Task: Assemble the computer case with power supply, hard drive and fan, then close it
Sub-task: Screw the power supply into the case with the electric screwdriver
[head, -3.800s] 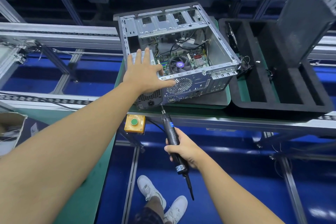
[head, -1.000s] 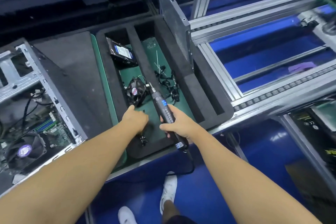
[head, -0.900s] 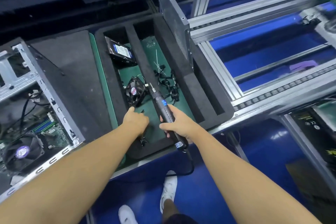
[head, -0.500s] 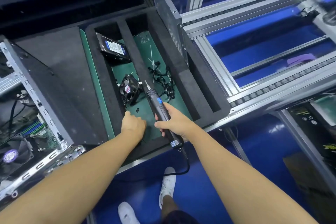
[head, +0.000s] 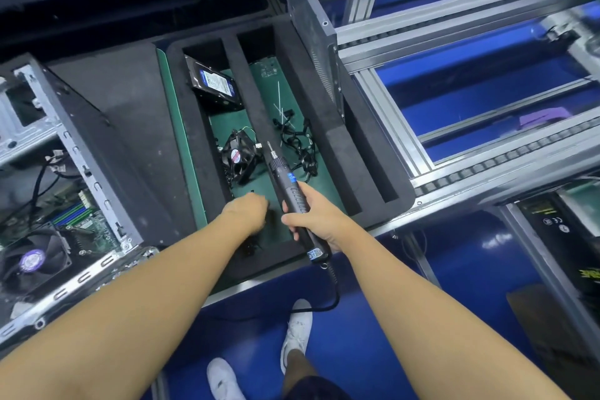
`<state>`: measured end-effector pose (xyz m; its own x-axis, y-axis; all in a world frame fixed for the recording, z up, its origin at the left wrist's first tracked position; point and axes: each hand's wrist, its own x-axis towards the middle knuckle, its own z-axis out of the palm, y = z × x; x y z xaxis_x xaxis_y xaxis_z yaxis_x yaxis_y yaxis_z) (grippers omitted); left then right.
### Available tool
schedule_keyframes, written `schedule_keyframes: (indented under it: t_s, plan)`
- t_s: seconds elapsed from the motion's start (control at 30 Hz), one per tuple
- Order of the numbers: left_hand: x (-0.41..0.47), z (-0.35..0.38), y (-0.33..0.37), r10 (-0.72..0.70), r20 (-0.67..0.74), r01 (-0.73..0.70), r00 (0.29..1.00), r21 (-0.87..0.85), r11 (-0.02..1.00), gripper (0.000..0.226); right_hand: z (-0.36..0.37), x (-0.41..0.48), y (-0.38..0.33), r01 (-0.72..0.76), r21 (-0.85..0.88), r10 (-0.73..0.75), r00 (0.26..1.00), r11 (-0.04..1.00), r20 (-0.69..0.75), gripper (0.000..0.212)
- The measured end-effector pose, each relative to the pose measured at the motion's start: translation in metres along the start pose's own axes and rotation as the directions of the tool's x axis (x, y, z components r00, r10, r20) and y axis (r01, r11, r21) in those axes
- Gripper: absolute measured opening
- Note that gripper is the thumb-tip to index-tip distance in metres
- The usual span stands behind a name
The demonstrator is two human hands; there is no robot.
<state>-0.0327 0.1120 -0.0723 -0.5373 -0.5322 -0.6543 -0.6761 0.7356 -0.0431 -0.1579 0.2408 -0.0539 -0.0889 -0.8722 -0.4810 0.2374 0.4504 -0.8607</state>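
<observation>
Head view: right hand (head: 319,221) holds the screwdriver (head: 292,190); left hand (head: 246,214) reaches into the tray (head: 250,91), cannot tell its fingers

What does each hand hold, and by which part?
Right hand grips the electric screwdriver by its handle. Left hand, curled in the foam tray: cannot tell.

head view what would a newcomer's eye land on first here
Two bare arms fill the foreground: the right hand grips a black electric screwdriver, tip pointing away, and the left hand dips into the black foam tray at centre. In that tray lie a small fan just beyond the left hand and a hard drive at the far end. The open computer case sits at the left edge.
</observation>
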Motion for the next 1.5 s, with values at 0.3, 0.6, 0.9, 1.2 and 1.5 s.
schedule_keyframes:
  t_s: [0.3, 0.6, 0.9, 1.2, 1.5]
  plan:
    - [-0.051, -0.072, -0.026, -0.346, -0.177, -0.171, 0.921, -0.984, 0.048, 0.014, 0.026, -0.010, -0.038, 0.098, 0.053, -0.098, 0.995, 0.994, -0.004, 0.044]
    - [-0.147, -0.106, -0.073, -0.394, -0.242, -0.444, 0.887, -0.683, -0.579, 0.010, 0.100, -0.055, -0.090, 0.252, 0.005, -0.252, 0.965, 0.968, 0.079, 0.047]
    - [-0.258, -0.056, -0.172, -0.291, -0.411, -0.473, 0.864, -0.461, -0.751, 0.016, 0.235, -0.107, -0.093, 0.295, -0.063, -0.268, 0.923, 0.953, 0.277, 0.041]
    - [-0.345, 0.024, -0.238, -0.248, -0.535, -0.511, 0.807, -0.424, -0.748, 0.020, 0.329, -0.140, -0.060, 0.273, -0.019, -0.243, 0.884, 0.962, 0.398, 0.038]
    - [-0.380, 0.063, -0.277, -0.208, -0.590, -0.557, 0.780, -0.502, -0.662, 0.023, 0.369, -0.156, -0.044, 0.226, -0.019, -0.191, 0.861, 0.974, 0.472, 0.054]
